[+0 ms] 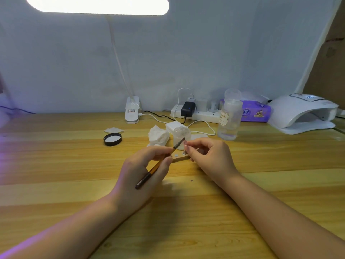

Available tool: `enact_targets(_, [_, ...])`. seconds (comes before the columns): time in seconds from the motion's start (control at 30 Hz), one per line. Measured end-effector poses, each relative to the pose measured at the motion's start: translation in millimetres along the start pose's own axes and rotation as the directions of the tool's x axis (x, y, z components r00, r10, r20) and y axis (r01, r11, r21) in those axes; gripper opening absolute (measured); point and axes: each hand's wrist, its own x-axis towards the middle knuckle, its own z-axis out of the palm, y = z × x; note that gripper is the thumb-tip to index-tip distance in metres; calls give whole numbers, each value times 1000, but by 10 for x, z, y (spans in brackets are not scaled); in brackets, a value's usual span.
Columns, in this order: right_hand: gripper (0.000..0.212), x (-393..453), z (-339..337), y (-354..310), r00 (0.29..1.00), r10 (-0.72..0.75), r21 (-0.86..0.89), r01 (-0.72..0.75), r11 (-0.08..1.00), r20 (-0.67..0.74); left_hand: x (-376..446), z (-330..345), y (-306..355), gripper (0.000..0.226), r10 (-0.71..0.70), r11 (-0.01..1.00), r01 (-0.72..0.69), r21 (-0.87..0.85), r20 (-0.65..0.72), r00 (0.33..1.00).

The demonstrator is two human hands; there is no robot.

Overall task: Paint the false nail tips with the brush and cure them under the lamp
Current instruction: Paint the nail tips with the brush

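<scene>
Wooden planks make up the desk (56, 165), which carries everything in view. At its far right stands the white curing lamp (302, 114), its mouth facing left, well apart from the hands. Beside it lie a purple tissue pack (255, 111) and a white power strip (196, 114), with a clear bottle (230, 116) standing in front of them. A crumpled tissue (158, 136) and a small clear jar (181, 135) sit just behind the hands, a black lid (112, 139) further left. The left hand (140, 174) grips the brush (160, 162) like a pen, bristles pointing up and right. The right hand (211, 157) pinches what looks like a false nail tip (185, 143) against the bristle end, though it is blurred.
</scene>
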Motion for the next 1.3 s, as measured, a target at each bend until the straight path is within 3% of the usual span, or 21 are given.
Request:
enact_targets(0.33, [10, -7, -6, -19, 1000, -25, 59, 25, 998, 0, 6, 16, 120, 16, -136, 990, 133, -46, -64, 989])
enact_targets(0.73, [18, -1, 7, -8, 997, -74, 21, 74, 997, -24, 2, 25, 115, 26, -187, 978, 178, -105, -82, 979])
enact_targets(0.87, [15, -7, 1, -11, 997, -79, 24, 79, 997, -25, 6, 24, 109, 23, -170, 980, 155, -123, -128, 977])
enact_targets(1.0, [13, -7, 11, -14, 995, -98, -4, 98, 995, -21, 20, 34, 119, 14, -183, 973, 168, -161, -85, 979])
enact_targets(1.13, [15, -5, 9, -5, 993, -115, -29, 114, 993, -37, 3, 24, 125, 25, -235, 953, 213, -218, -81, 969])
enact_targets(1.3, [5, -6, 13, 6, 993, -102, -9, 102, 995, -58, 18, 27, 140, 16, -239, 953, 210, -220, -114, 964])
